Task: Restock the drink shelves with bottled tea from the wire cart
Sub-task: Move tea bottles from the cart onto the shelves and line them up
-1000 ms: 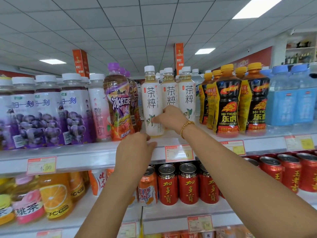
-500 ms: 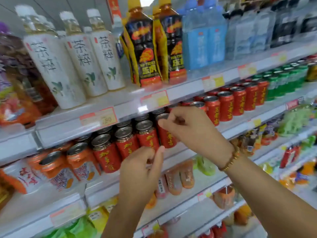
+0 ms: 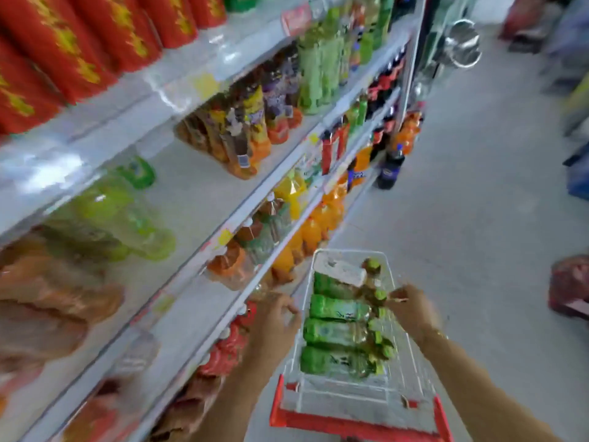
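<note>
Right hand [image 3: 411, 304] now over blurred bottles [image 3: 338, 333]

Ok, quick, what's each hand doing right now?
Left hand: open, holding nothing, by the wire cart.
Right hand: over the green tea bottles; too blurred to tell.

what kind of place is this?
Most likely a small supermarket drinks aisle: tiered shelves packed with bottled drinks and red cans, price tags on the shelf edges, and a wire cart holding green bottles.

Glossy plastic green tea bottles [image 3: 338, 333] in a shiny metal wire cart [image 3: 411, 355] with red plastic trim.
</note>
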Action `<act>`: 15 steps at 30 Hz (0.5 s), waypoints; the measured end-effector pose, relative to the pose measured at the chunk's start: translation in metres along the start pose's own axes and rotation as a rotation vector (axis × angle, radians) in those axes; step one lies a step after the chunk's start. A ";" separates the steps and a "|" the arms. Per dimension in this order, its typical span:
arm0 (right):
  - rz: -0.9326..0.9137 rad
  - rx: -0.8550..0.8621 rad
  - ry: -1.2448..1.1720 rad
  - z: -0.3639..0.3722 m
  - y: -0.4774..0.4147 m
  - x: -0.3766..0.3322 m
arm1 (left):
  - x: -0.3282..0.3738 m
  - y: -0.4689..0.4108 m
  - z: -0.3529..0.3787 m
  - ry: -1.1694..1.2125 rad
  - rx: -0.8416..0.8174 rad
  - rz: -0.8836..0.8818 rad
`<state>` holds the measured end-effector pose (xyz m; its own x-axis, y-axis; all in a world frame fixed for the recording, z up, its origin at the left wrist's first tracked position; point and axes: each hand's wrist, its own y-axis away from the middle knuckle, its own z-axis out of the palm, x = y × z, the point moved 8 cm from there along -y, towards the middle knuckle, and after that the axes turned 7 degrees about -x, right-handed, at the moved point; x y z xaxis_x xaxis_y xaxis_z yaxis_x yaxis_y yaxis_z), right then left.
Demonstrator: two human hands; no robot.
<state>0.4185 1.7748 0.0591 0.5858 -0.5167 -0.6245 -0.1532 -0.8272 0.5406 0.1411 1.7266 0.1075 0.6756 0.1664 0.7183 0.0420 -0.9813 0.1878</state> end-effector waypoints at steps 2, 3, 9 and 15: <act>0.074 0.015 0.001 0.002 -0.040 0.039 | -0.019 -0.035 0.042 -0.035 -0.048 -0.041; 0.099 0.012 -0.003 0.005 -0.060 0.055 | -0.031 -0.053 0.063 -0.044 -0.070 -0.073; 0.123 -0.084 0.050 0.050 -0.137 0.100 | -0.070 -0.140 0.156 -0.202 -0.227 -0.152; 0.207 -0.115 -0.086 0.096 -0.159 0.142 | -0.067 -0.213 0.225 -0.456 -0.398 -0.004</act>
<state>0.4499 1.8118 -0.1695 0.4806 -0.6933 -0.5370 -0.1683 -0.6739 0.7194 0.2522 1.9028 -0.1317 0.9271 0.0249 0.3741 -0.1745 -0.8545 0.4893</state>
